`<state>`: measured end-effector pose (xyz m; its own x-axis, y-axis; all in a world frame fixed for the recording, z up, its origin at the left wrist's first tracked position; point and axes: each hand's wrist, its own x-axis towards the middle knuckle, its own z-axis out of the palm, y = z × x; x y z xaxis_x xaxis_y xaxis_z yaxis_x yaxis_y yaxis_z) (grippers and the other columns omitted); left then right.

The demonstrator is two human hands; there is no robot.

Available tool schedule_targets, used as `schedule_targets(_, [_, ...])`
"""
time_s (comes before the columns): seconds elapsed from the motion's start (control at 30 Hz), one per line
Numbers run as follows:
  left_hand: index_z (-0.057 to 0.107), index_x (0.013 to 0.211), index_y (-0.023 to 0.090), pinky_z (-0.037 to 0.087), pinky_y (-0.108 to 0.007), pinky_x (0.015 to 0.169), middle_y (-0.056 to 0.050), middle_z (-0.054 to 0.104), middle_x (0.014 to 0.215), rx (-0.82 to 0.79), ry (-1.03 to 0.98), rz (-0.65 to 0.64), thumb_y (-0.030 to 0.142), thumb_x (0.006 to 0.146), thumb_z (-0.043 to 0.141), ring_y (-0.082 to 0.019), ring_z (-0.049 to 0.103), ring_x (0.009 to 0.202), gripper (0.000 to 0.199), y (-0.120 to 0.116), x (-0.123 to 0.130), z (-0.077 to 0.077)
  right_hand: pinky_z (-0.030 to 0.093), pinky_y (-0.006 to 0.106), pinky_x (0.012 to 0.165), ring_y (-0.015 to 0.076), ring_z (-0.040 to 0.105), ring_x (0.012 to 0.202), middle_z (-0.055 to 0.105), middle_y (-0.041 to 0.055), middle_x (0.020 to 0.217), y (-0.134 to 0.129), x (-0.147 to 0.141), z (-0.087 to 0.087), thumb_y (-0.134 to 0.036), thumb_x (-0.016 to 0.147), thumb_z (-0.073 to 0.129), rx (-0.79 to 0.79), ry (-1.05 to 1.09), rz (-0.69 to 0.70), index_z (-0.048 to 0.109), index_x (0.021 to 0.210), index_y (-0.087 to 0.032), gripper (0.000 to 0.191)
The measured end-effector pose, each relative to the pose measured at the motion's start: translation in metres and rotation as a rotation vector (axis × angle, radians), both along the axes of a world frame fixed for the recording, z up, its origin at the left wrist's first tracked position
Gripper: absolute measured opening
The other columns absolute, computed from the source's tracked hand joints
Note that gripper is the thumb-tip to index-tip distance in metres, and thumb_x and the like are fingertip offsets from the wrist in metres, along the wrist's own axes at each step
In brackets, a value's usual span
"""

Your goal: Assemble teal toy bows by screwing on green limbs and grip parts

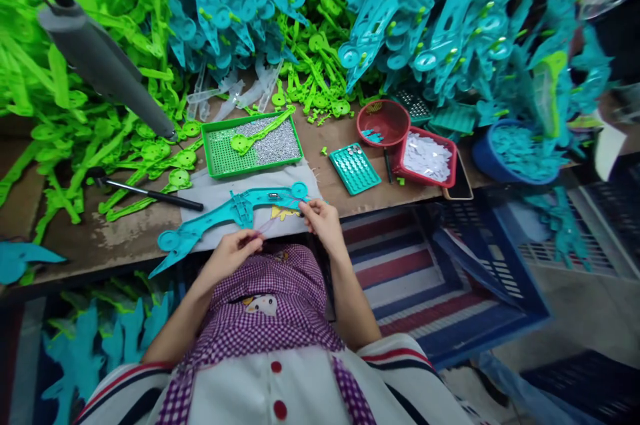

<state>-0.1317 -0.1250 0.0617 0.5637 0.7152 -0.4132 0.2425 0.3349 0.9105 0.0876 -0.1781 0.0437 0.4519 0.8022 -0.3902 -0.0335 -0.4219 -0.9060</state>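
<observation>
A long turquoise plastic part lies on a white cloth at the bench edge, with a small metal piece in its right half. My left hand is closed in a pinch just in front of the part, on a thin reddish thread. The thread runs up toward the part's right end. There my right hand pinches it beside the round tip. Whether the thread is fixed to the part is too fine to tell.
A green tray of tiny metal pieces holds a green lever. Around it are a hammer, a hanging screwdriver, a teal tray, a red bowl, a red box and a blue bowl. Plastic parts heap behind; a crate stands right.
</observation>
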Motion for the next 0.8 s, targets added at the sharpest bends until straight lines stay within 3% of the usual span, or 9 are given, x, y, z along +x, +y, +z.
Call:
schedule_targets(0.1, [0.074,0.09,0.015,0.054,-0.025,0.059,-0.005,0.07,0.069,-0.193,-0.112,-0.056,0.048,0.074,0.078,-0.015,0.065,0.063,0.037,0.0,-0.02,0.01,0.042,0.025,0.053,0.0125,0.054,0.05,0.06,-0.0039,0.057,-0.001,0.024,0.016,-0.055,0.076,0.068,-0.036,-0.335,0.1,0.064,0.091,-0.02,0.039])
schedule_targets(0.17, [0.072,0.096,0.015,0.057,-0.025,0.064,-0.005,0.072,0.077,-0.263,-0.232,0.179,0.044,0.076,0.078,-0.014,0.068,0.067,0.035,0.005,-0.015,0.012,0.045,0.028,0.063,0.0148,0.059,0.062,0.067,-0.0006,0.071,0.009,0.027,0.038,-0.048,0.077,0.071,-0.009,-0.453,0.165,0.064,0.108,-0.02,0.043])
schedule_targets(0.27, [0.067,0.102,0.018,0.059,-0.023,0.076,-0.004,0.074,0.092,-0.225,-0.352,0.566,0.033,0.085,0.072,-0.012,0.071,0.08,0.023,0.02,0.009,0.011,0.047,0.03,0.07,0.0142,0.061,0.069,0.07,0.0041,0.089,0.031,0.014,0.072,-0.048,0.086,0.062,0.143,-0.451,0.171,0.065,0.111,-0.019,0.038])
schedule_targets(0.33, [0.065,0.102,0.019,0.058,-0.023,0.084,-0.004,0.075,0.099,-0.193,-0.397,0.674,0.028,0.09,0.065,-0.011,0.072,0.089,0.015,0.03,0.023,0.011,0.048,0.029,0.071,0.0135,0.062,0.072,0.071,0.0052,0.095,0.038,-0.002,0.082,-0.049,0.089,0.058,0.225,-0.375,0.294,0.067,0.106,-0.019,0.036])
schedule_targets(0.4, [0.065,0.102,0.019,0.057,-0.022,0.088,-0.003,0.075,0.102,-0.209,-0.428,0.712,0.024,0.093,0.061,-0.011,0.072,0.093,0.012,0.038,0.029,0.012,0.049,0.029,0.071,0.0135,0.062,0.073,0.071,0.0057,0.099,0.035,-0.02,0.075,-0.05,0.084,0.066,0.223,-0.282,0.525,0.068,0.106,-0.019,0.038])
schedule_targets(0.5, [0.066,0.101,0.019,0.057,-0.02,0.088,-0.002,0.074,0.103,-0.321,-0.441,0.713,0.019,0.096,0.055,-0.009,0.071,0.095,0.012,0.044,0.026,0.017,0.049,0.028,0.066,0.0123,0.061,0.066,0.072,0.0037,0.091,0.018,-0.046,0.042,-0.048,0.079,0.072,0.133,-0.123,0.7,0.066,0.111,-0.019,0.044])
schedule_targets(0.6, [0.068,0.104,0.02,0.057,-0.022,0.088,-0.002,0.074,0.106,-0.374,-0.449,0.647,0.025,0.094,0.06,-0.012,0.071,0.099,0.013,0.039,0.021,0.019,0.047,0.024,0.054,0.0097,0.058,0.052,0.065,-0.0018,0.066,0.002,-0.062,0.015,-0.058,0.084,0.061,0.072,0.184,0.559,0.064,0.089,-0.018,0.04])
schedule_targets(0.7, [0.069,0.109,0.021,0.058,-0.025,0.083,-0.005,0.074,0.108,-0.327,-0.401,0.474,0.035,0.076,0.081,-0.016,0.071,0.096,0.039,0.021,0.015,0.015,0.045,0.021,0.047,0.0079,0.056,0.046,0.061,-0.0048,0.059,-0.002,-0.064,0.008,-0.067,0.075,0.065,0.086,0.411,0.344,0.058,0.079,-0.02,0.048])
schedule_targets(0.8, [0.073,0.101,0.015,0.053,-0.02,0.058,-0.006,0.075,0.086,-0.317,-0.238,0.263,0.038,0.063,0.089,-0.013,0.068,0.068,0.046,0.002,0.005,0.006,0.042,0.018,0.042,0.0067,0.054,0.043,0.06,-0.0058,0.057,0.0,-0.057,0.013,-0.067,0.07,0.069,0.111,0.442,0.292,0.057,0.078,-0.02,0.049])
